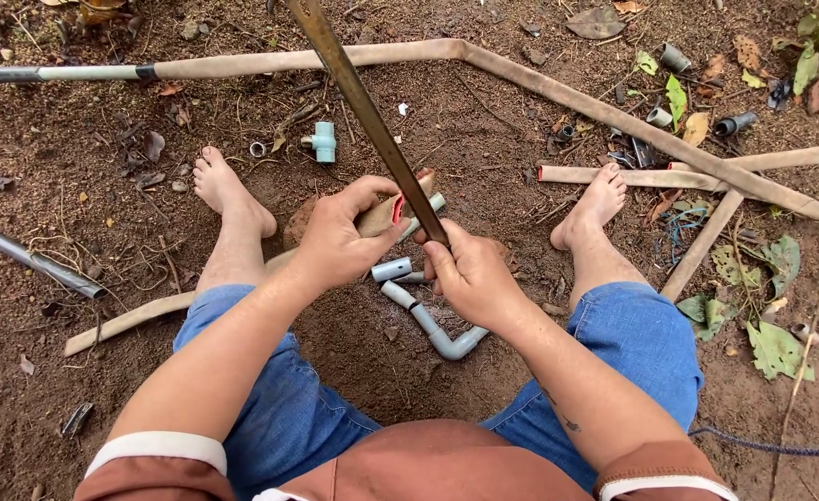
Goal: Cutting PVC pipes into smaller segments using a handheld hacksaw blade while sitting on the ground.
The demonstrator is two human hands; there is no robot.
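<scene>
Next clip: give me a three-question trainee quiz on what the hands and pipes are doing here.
1. True or false: the right hand grips a long blade.
2. What does the left hand hold? A) a leaf B) a tan hose C) a T-fitting
3. What lies on the soil just below the hands, between the knees?

Key:
1. True.
2. B; the hose end shows a red inner edge. The T-fitting lies apart, near the left foot.
3. A grey elbow pipe, with a short pipe stub beside it.
</scene>
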